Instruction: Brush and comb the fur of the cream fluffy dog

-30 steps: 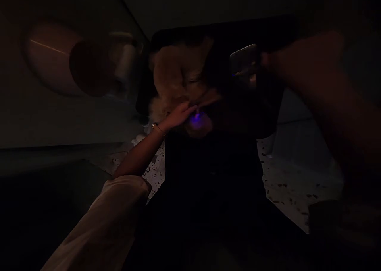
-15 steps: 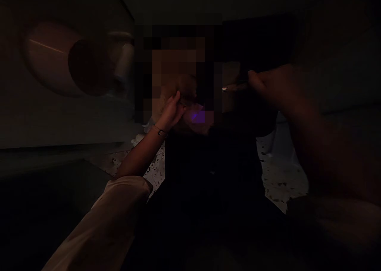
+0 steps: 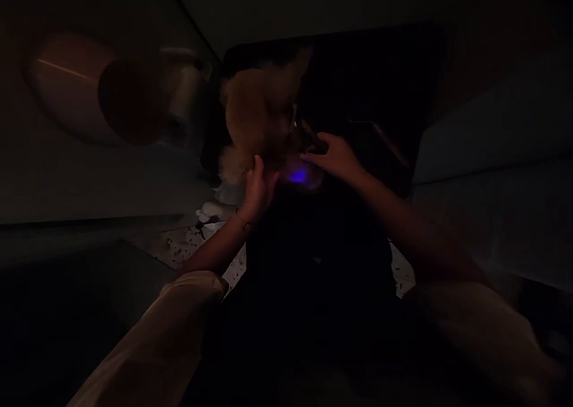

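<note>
I have the furry form on the left part of the tabletop, the left hand at its near end. I see the right hand across from it, a tool in its fingers, a light spot between both hands. Left of the tabletop stands a round object; floor shows below.

Tan furry body blocks path ahead of left hand; room to pass over black surface beyond right hand.
</note>
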Action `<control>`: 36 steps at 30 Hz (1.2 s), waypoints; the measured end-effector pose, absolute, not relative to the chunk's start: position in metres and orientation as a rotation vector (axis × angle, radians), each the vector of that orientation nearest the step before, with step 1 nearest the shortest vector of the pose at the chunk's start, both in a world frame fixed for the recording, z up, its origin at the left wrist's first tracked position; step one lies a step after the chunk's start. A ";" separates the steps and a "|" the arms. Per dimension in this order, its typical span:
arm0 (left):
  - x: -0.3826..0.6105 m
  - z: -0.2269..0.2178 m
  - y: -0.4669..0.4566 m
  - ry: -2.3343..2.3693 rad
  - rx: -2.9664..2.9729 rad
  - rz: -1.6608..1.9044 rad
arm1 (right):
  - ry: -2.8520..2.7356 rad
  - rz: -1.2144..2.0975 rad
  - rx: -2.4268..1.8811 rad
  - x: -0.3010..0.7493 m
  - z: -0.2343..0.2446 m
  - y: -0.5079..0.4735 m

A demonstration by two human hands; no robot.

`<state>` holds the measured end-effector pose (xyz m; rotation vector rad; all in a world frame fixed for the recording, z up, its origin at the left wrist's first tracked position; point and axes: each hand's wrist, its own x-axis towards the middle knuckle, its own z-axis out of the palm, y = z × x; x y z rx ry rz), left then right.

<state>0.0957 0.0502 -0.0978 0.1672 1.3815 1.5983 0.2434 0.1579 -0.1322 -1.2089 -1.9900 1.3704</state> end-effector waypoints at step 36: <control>0.145 -0.118 0.005 1.316 -0.119 1.904 | -3.395 0.746 -0.634 0.318 -0.088 0.230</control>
